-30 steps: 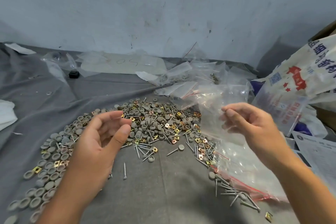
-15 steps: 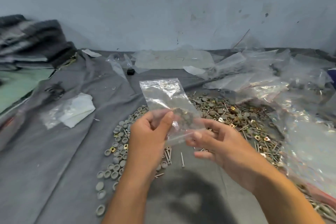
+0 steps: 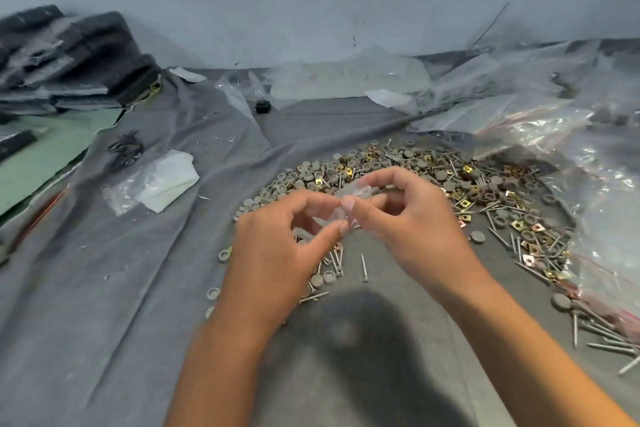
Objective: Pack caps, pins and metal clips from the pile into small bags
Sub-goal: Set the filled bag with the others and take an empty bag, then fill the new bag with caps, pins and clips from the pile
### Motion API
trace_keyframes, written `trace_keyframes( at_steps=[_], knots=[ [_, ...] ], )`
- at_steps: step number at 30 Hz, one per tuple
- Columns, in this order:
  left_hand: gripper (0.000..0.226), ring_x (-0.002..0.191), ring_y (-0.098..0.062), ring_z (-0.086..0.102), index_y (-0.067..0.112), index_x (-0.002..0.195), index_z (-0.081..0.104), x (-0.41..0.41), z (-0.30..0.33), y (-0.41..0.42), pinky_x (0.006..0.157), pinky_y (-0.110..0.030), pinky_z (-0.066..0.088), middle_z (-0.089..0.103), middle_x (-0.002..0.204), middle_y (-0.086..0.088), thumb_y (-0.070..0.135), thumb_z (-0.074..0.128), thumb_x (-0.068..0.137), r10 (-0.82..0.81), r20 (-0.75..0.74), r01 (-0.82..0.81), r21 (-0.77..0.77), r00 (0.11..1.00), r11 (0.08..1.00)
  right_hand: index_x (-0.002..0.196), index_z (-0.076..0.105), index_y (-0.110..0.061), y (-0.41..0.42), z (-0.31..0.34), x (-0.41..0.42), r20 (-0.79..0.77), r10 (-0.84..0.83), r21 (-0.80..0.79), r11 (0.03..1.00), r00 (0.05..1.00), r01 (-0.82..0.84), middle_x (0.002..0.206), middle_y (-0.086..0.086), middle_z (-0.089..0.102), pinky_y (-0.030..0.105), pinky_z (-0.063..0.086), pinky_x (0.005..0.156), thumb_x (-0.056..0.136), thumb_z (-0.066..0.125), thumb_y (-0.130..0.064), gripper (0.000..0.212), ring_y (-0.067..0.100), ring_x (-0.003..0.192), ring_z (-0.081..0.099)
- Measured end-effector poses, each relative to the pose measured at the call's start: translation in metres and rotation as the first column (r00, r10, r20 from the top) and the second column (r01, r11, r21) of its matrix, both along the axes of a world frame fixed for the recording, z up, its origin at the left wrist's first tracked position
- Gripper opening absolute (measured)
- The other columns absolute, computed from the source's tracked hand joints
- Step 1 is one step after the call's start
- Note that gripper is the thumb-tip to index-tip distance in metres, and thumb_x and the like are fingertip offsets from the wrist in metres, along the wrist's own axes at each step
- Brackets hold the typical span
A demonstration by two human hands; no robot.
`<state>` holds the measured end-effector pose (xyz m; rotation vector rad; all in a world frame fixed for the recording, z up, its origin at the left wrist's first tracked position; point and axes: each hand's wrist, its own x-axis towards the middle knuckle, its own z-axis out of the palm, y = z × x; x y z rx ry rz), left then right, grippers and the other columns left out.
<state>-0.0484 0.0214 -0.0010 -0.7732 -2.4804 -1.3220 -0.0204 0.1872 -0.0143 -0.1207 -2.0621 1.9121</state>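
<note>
A small clear plastic bag point(image 3: 349, 199) is bunched up between my two hands, just above the near edge of the pile. My left hand point(image 3: 277, 250) pinches its lower end between thumb and fingers. My right hand point(image 3: 408, 218) pinches its upper end. What the bag holds is hidden by the folds and my fingers. The pile point(image 3: 450, 184) of grey round caps, metal pins and brass-coloured square clips spreads over the grey cloth point(image 3: 121, 288) behind and to the right of my hands.
Large clear bags point(image 3: 571, 149) with a red seal strip lie heaped at the right. A folded white sheet in plastic point(image 3: 156, 184) lies left of the pile. Dark folded fabric point(image 3: 69, 55) is stacked at the far left. A small black block point(image 3: 262, 106) sits near the wall.
One second ago my hands were apart, the right one at the big bag. Then both held a small flat bag upright. Now that bag is crumpled between my fingertips, lower over the pile.
</note>
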Motion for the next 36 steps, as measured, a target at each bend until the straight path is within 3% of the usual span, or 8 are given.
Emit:
trace_keyframes(
  at_steps=[4, 7, 10, 12, 17, 22, 26, 36],
  knots=[
    [0.016, 0.070, 0.002, 0.070, 0.035, 0.099, 0.069, -0.002, -0.003, -0.009, 0.062, -0.017, 0.053, 0.073, 0.078, 0.022, 0.026, 0.078, 0.088, 0.048, 0.019, -0.048, 0.014, 0.999, 0.999, 0.099, 0.063, -0.028, 0.001, -0.001, 0.005, 0.040, -0.026, 0.146, 0.989, 0.999, 0.020, 0.069, -0.009, 0.073, 0.011, 0.041, 0.054, 0.081, 0.082, -0.038, 0.027, -0.002, 0.058, 0.062],
    [0.025, 0.069, 0.005, 0.070, 0.036, 0.092, 0.052, -0.006, -0.006, -0.016, 0.055, -0.013, 0.051, 0.073, 0.077, 0.018, 0.026, 0.075, 0.090, 0.241, 0.031, -0.243, 0.113, 0.970, 0.963, 0.103, 0.059, -0.036, 0.006, -0.007, 0.009, 0.233, -0.012, 0.368, 0.927, 0.972, -0.076, 0.079, -0.010, 0.074, 0.012, 0.044, 0.056, 0.084, 0.074, -0.052, 0.029, -0.002, 0.064, 0.063],
    [0.024, 0.077, 0.014, 0.065, 0.033, 0.087, 0.058, -0.011, -0.005, -0.028, 0.065, -0.002, 0.045, 0.068, 0.076, 0.022, 0.014, 0.071, 0.092, 0.399, -0.053, -0.392, 0.112, 0.915, 0.913, 0.103, 0.060, -0.028, 0.002, -0.024, 0.011, 0.415, -0.158, 0.694, 0.692, 0.896, -0.199, 0.092, -0.008, 0.067, 0.030, 0.053, 0.074, 0.089, 0.069, -0.052, 0.029, 0.013, 0.088, 0.065],
    [0.030, 0.083, 0.018, 0.061, 0.035, 0.089, 0.067, -0.011, -0.003, -0.035, 0.071, 0.001, 0.041, 0.067, 0.084, 0.027, 0.004, 0.068, 0.091, 0.436, -0.108, -0.431, 0.063, 0.894, 0.900, 0.095, 0.058, -0.020, -0.005, -0.034, 0.009, 0.470, -0.234, 0.776, 0.568, 0.851, -0.272, 0.093, 0.001, 0.063, 0.032, 0.048, 0.073, 0.091, 0.068, -0.049, 0.031, 0.028, 0.095, 0.062],
    [0.031, 0.088, 0.009, 0.060, 0.022, 0.103, 0.078, -0.010, 0.002, -0.046, 0.084, -0.002, 0.042, 0.067, 0.099, 0.019, -0.003, 0.066, 0.089, 0.435, -0.248, -0.448, 0.003, 0.866, 0.894, 0.099, 0.063, -0.018, -0.005, -0.042, 0.007, 0.459, -0.269, 0.804, 0.531, 0.847, -0.267, 0.093, 0.005, 0.062, 0.032, 0.047, 0.072, 0.095, 0.052, -0.017, 0.012, 0.032, 0.091, 0.060],
    [0.033, 0.087, -0.015, 0.066, 0.026, 0.114, 0.075, -0.005, -0.004, -0.047, 0.086, -0.031, 0.051, 0.073, 0.102, 0.006, 0.014, 0.079, 0.084, 0.403, -0.140, -0.423, -0.176, 0.905, 0.889, 0.084, 0.064, -0.019, -0.006, -0.043, 0.003, 0.394, -0.183, 0.746, 0.637, 0.901, -0.197, 0.083, -0.002, 0.065, 0.039, 0.050, 0.076, 0.099, 0.057, -0.030, 0.020, 0.023, 0.085, 0.059],
    [0.048, 0.098, -0.017, 0.066, 0.025, 0.127, 0.067, -0.001, -0.011, -0.036, 0.092, -0.029, 0.045, 0.069, 0.119, 0.007, 0.019, 0.082, 0.082, 0.364, -0.116, -0.382, -0.276, 0.924, 0.882, 0.076, 0.052, -0.023, -0.021, -0.047, -0.003, 0.330, -0.178, 0.709, 0.695, 0.927, -0.119, 0.075, -0.007, 0.057, 0.035, 0.040, 0.058, 0.096, 0.063, -0.042, 0.030, 0.014, 0.072, 0.053],
    [0.046, 0.106, -0.011, 0.063, 0.034, 0.125, 0.067, -0.007, -0.030, -0.021, 0.097, -0.034, 0.049, 0.067, 0.125, 0.012, 0.026, 0.082, 0.082, 0.325, 0.021, -0.294, -0.374, 0.945, 0.879, 0.085, 0.043, -0.018, -0.025, -0.045, -0.003, 0.357, -0.213, 0.826, 0.526, 0.909, -0.201, 0.080, 0.003, 0.055, 0.031, 0.025, 0.048, 0.093, 0.056, -0.024, 0.016, 0.028, 0.073, 0.049]
  ],
)
